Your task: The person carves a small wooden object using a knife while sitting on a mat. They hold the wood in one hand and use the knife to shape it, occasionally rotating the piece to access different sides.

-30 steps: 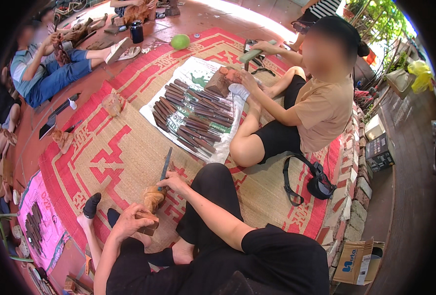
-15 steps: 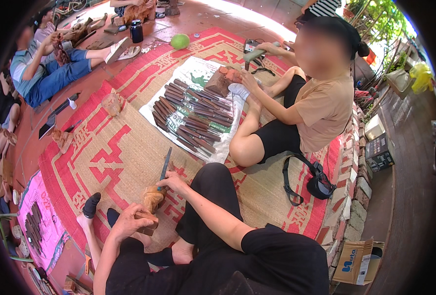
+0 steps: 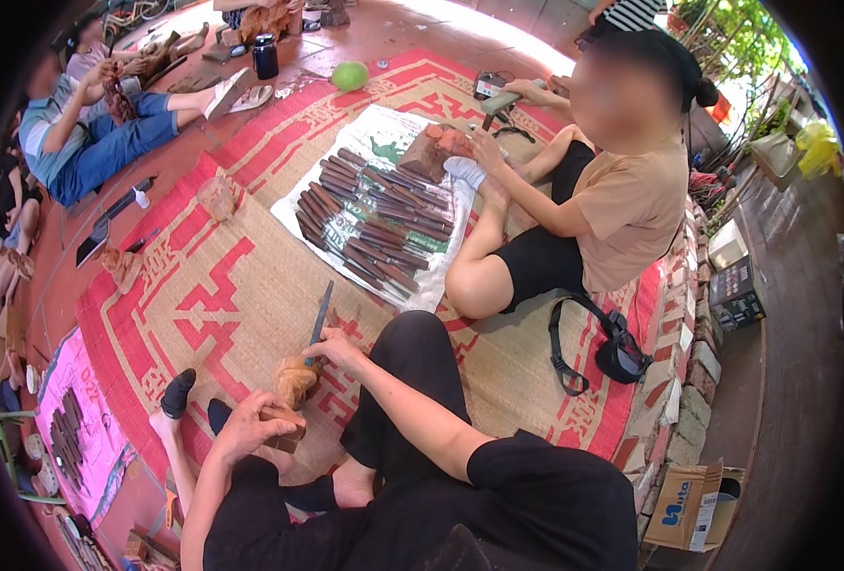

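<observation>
My left hand is wrapped round the square base of a small wooden carving, which lies tilted between my legs. In my right hand is a long, flat, grey-blue file. The file slants up and away from me, and its lower end meets the top of the carving. My fingers hide part of the tool where it is gripped. Just beyond my knee, a white sheet bears rows of chisels with dark handles.
To the right, a person sits holding a mallet over a reddish carving. A black belt bag lies by the brick edging. Two more carvings stand on the left of the mat. A pink sheet holds more tools.
The file has shifted very slightly against the carving, with my right hand. My left hand keeps its grip. At right, the other person's mallet has tilted a little.
</observation>
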### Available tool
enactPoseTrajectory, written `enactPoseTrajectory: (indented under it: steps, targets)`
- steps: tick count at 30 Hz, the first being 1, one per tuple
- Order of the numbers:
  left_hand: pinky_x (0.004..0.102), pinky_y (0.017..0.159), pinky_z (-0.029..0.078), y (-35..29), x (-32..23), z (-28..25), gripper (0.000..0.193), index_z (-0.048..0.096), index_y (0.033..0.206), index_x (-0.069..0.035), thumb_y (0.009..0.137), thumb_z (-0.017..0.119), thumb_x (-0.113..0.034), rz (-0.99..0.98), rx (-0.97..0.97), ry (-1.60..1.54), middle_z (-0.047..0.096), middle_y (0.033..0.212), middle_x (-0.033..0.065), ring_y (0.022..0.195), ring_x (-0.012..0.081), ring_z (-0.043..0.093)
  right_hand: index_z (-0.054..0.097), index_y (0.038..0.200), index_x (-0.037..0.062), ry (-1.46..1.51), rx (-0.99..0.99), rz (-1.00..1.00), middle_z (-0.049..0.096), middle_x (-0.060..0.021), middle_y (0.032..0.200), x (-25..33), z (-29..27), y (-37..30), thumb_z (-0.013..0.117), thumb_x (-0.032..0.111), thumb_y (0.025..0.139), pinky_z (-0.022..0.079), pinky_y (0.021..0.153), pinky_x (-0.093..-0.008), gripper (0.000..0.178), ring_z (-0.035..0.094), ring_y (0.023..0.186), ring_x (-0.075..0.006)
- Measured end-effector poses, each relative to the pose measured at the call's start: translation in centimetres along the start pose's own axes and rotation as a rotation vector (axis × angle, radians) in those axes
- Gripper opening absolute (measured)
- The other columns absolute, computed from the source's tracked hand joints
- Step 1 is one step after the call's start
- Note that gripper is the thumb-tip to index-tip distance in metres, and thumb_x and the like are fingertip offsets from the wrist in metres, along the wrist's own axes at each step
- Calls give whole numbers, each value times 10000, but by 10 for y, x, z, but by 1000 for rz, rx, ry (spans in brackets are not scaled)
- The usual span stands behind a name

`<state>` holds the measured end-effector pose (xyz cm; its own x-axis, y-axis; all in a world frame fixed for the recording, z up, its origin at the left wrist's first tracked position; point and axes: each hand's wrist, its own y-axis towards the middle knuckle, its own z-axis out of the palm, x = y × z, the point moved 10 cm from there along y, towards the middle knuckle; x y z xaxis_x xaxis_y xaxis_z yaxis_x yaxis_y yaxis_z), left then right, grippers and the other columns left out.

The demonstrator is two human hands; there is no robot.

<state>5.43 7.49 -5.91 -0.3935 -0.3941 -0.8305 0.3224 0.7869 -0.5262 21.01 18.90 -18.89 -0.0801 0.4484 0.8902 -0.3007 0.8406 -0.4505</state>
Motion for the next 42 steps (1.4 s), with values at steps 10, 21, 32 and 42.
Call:
enactPoseTrajectory:
  steps: [10, 21, 32, 42]
  targets:
    - [313, 816, 458, 2, 4, 1, 363, 668, 958, -60, 702, 798, -282, -1, 13, -40, 539, 958, 67, 910, 196, 564, 617, 760, 42, -2, 11, -14, 612, -20, 704, -16, -2, 12, 752, 142, 740, 439, 535, -264, 169, 564, 619, -114]
    - [301, 823, 453, 1, 3, 1, 351, 662, 955, -50, 707, 791, -260, -3, 15, -51, 538, 959, 56, 922, 183, 560, 611, 763, 35, -42, 4, 15, 607, -23, 705, -2, -2, 2, 752, 146, 744, 432, 527, -259, 181, 557, 604, -117]
    - [302, 820, 460, 0, 1, -1, 355, 664, 965, -53, 702, 800, -248, -20, -10, -3, 548, 951, 49, 924, 182, 569, 620, 767, 43, 18, 10, -3, 627, -24, 718, -5, 1, 3, 756, 136, 740, 459, 565, -273, 167, 584, 641, -123]
    - [307, 824, 459, -6, -7, -1, 343, 659, 973, -50, 710, 792, -224, -27, -19, 27, 542, 962, 60, 924, 193, 570, 619, 764, 53, 42, 10, 5, 637, -19, 722, -3, 1, 2, 769, 137, 727, 463, 564, -264, 176, 590, 642, -115]
